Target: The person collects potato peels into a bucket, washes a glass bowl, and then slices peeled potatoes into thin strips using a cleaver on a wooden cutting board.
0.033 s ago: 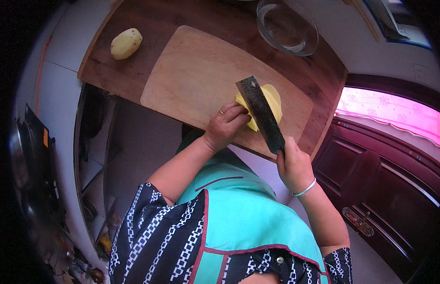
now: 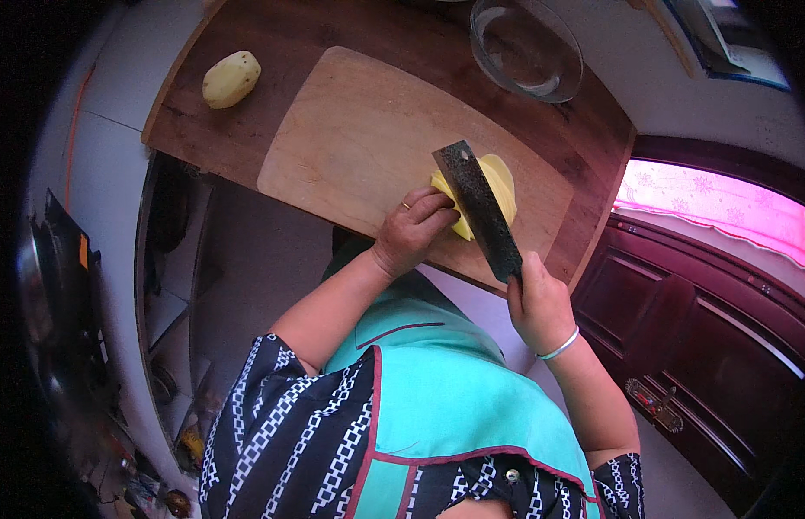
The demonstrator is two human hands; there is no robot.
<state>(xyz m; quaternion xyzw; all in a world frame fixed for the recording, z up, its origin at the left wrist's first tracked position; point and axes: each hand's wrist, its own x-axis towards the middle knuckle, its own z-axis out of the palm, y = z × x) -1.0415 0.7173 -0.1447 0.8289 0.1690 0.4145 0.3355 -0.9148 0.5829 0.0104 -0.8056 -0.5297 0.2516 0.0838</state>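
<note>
1. At ten o'clock on the counter [image 2: 246,138], a whole peeled potato [image 2: 231,79] lies apart, left of the board [image 2: 359,147].
2. Toward centre, the left hand [image 2: 413,229] curls its fingertips [image 2: 437,208] onto the cut potato [image 2: 497,186], probably to steady it.
3. Just right, the cleaver [image 2: 478,208] stands edge-down on that potato, blade against the knuckles as a guide.
4. At four o'clock, the right hand [image 2: 536,303] is clenched around the handle.
5. At one o'clock sits a glass bowl [image 2: 525,48], within reach.
</note>
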